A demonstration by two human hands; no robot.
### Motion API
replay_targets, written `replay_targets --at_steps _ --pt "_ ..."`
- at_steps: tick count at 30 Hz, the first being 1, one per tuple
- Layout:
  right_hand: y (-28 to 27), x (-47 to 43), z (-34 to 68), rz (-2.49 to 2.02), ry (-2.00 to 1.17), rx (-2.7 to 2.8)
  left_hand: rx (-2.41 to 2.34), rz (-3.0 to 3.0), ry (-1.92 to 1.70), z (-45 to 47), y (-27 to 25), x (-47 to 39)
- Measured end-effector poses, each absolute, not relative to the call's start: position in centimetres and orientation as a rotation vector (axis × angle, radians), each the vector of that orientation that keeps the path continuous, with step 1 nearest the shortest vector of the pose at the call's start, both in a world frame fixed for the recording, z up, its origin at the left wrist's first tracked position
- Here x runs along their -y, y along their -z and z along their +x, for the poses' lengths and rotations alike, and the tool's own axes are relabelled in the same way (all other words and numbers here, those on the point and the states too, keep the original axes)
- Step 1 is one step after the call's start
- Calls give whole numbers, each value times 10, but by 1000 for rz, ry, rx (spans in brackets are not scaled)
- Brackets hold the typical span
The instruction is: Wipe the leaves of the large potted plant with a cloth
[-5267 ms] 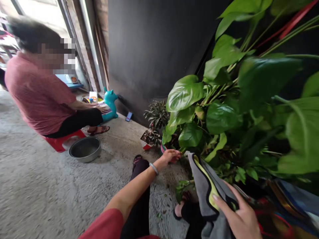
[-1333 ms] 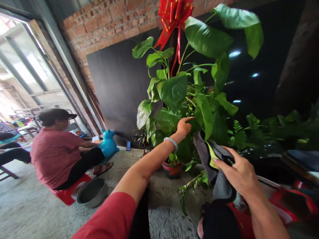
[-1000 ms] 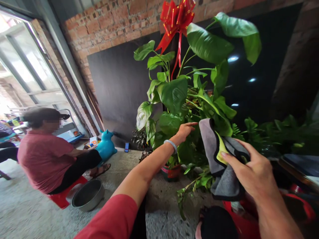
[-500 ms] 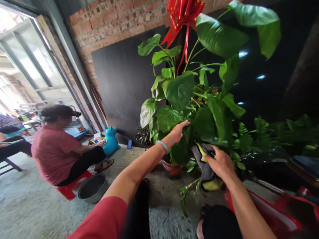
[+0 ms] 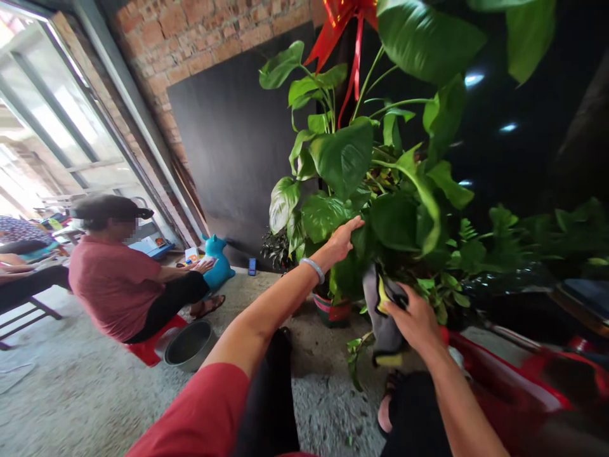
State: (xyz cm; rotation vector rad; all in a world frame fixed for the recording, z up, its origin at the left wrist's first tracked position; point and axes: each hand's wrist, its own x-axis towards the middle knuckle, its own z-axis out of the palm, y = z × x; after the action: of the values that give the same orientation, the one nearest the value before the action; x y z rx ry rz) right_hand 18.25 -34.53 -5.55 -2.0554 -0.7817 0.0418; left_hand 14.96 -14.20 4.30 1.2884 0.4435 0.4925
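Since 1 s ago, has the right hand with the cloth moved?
Yes. The right hand and cloth dropped from beside the upper leaves toward the pot.

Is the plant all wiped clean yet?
Not yet. The left hand steadies a big leaf while the right hand presses the grey cloth into the lower leaves. Which leaves are already wiped can't be told; the high leaves sit far above the cloth.
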Motion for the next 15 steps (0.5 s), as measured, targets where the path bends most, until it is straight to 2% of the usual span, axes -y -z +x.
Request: replay_targets --at_steps 2,4,7,9,12,15 --pt "68 372 185 -1999 -83 646 -473 1292 -442 147 -42 142" --pt "57 382 190 -1926 16 543 -466 1329 -415 148 -41 145" --pt "25 358 191 -1845 169 549 -445 1398 -422 153 -41 150" --pt "21 331 182 -1864 62 612 -442 1430 -454 155 -42 153" --pt "55 317 155 -1886 -172 678 -478 1464 -486 150 -41 151" --pt "103 347 133 -1847 -261 655 -487 1518 -445 142 -30 146"
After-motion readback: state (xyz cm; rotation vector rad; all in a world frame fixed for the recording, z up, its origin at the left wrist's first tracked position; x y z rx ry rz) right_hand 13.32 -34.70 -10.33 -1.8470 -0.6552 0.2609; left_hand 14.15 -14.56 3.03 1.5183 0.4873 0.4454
